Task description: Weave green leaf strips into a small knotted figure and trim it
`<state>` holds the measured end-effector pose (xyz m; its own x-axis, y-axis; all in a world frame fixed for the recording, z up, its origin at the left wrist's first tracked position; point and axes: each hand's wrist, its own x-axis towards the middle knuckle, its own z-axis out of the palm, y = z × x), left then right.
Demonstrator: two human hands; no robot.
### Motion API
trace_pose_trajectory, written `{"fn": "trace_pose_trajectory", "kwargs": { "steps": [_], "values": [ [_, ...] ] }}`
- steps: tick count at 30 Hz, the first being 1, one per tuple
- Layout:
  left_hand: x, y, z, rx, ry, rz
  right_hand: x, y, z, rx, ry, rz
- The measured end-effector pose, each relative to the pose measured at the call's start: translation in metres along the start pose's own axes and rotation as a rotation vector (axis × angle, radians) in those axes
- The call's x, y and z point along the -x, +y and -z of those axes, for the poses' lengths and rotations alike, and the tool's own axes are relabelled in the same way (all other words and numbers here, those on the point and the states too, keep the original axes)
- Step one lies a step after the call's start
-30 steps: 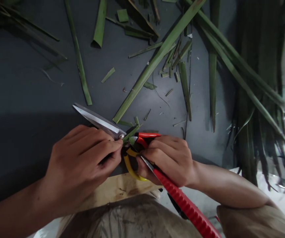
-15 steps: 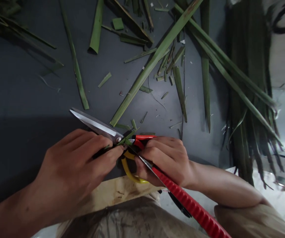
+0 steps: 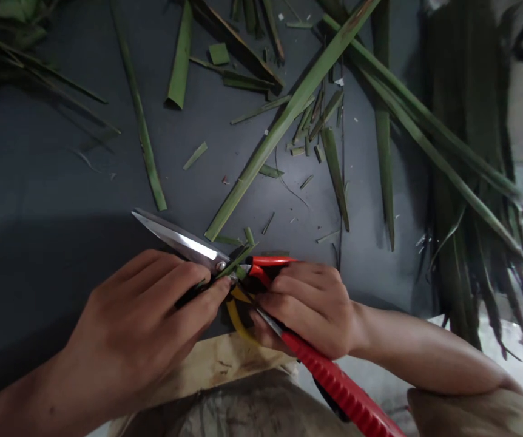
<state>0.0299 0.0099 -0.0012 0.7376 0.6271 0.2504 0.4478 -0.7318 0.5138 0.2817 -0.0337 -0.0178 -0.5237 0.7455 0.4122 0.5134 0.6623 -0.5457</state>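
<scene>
Between the thumb and fingers of my left hand point(image 3: 152, 321), a small green leaf strip point(image 3: 239, 260) is pinched. My right hand point(image 3: 309, 306) is closed around the blade end of a utility knife point(image 3: 338, 388), whose ribbed red handle slants down to the lower right. The knife's tip reaches the leaf strip by my left fingertips. Under both hands are scissors point(image 3: 175, 238), their blades pointing up and left. Red and yellow grip parts show beside my right hand, which partly covers them.
Long green leaf strips point(image 3: 284, 133) and small cut scraps lie scattered over the dark grey table point(image 3: 84, 188). A thick bundle of leaves point(image 3: 452, 152) hangs over the right edge. More leaves point(image 3: 11, 36) are at the far left. A pale wooden edge point(image 3: 216, 364) runs near my lap.
The whole view has shifted slightly, so things appear a little lower and further right. Both hands keep their holds, and the knife handle sits at a slightly different angle.
</scene>
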Motion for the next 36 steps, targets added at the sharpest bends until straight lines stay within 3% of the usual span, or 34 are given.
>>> {"fn": "trace_pose_trajectory", "kwargs": {
  "steps": [13,17,22,26,36],
  "values": [
    [0.008,0.005,-0.003,0.106,-0.046,0.149,-0.004,-0.001,0.004,0.018,-0.055,0.000],
    [0.014,0.004,-0.005,0.108,-0.038,0.137,-0.002,-0.001,0.006,-0.028,-0.032,-0.006],
    [0.014,0.003,-0.006,0.080,-0.057,0.096,-0.002,-0.002,0.009,-0.049,-0.101,-0.024],
    [0.008,0.002,-0.006,0.081,-0.044,0.080,-0.003,-0.003,0.009,-0.062,-0.037,-0.074],
    [0.005,0.003,-0.005,0.115,-0.020,0.075,0.000,-0.004,0.005,0.027,-0.046,-0.014]
  ]
}}
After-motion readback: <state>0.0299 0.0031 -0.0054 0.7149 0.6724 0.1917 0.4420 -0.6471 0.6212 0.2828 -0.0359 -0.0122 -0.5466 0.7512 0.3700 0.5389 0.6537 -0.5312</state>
